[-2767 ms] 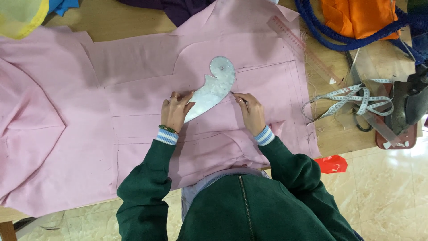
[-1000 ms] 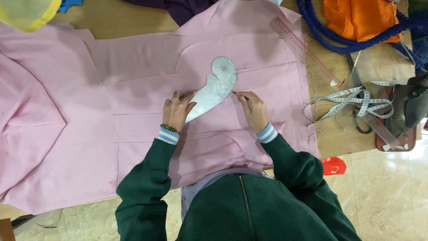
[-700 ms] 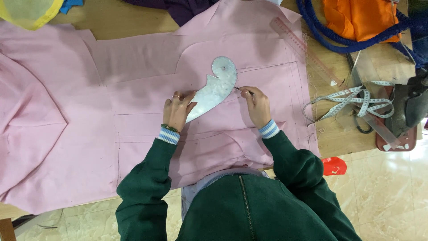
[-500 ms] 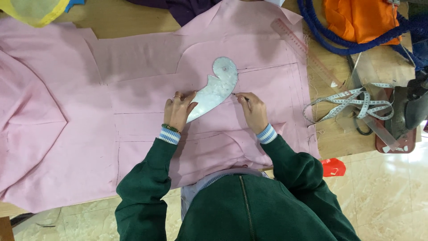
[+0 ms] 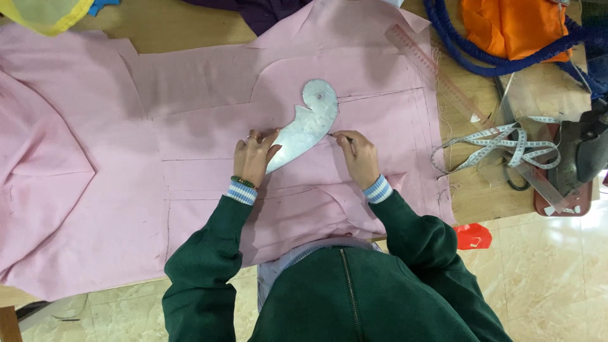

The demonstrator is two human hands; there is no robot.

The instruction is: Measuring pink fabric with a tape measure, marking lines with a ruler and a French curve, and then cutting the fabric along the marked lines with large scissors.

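Even overhead light leaves the pink cloth (image 5: 190, 126) bright and sharp; soft shadows fall below the arms, with glare on floor tiles (image 5: 557, 278) at lower right.

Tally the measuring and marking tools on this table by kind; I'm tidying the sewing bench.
Curved template, under the left hand: 1
Marking tool in the right hand: 1
Clear straight rulers: 2
Tape measure: 1
Total: 5

Wooden table (image 5: 190, 44) under spread pink fabric (image 5: 95, 158), clear ruler (image 5: 437, 73), measuring tape (image 5: 506, 142), orange cloth (image 5: 513, 25).
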